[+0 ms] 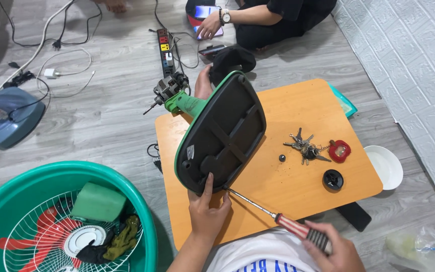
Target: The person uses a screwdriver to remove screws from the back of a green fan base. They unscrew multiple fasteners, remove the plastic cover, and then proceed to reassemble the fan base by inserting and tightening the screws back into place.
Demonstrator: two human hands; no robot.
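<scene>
A green fan base (222, 136) with a black underside stands tipped on its edge on the orange low table (298, 106). Its green neck and bare motor (169, 90) point to the far left. My left hand (206, 211) grips the base's near lower rim. My right hand (331, 249) holds a screwdriver (278, 219) with a red and black striped handle. Its tip touches the base's lower edge, close to my left thumb.
On the table lie a bunch of keys (305, 148) with a red tag, a small black screw piece (282, 157) and a black round cap (333, 179). A green basin (149, 226) with a fan grille sits at left. Another person (273, 20) sits beyond, near a power strip (166, 53). A white dish (386, 166) lies at right.
</scene>
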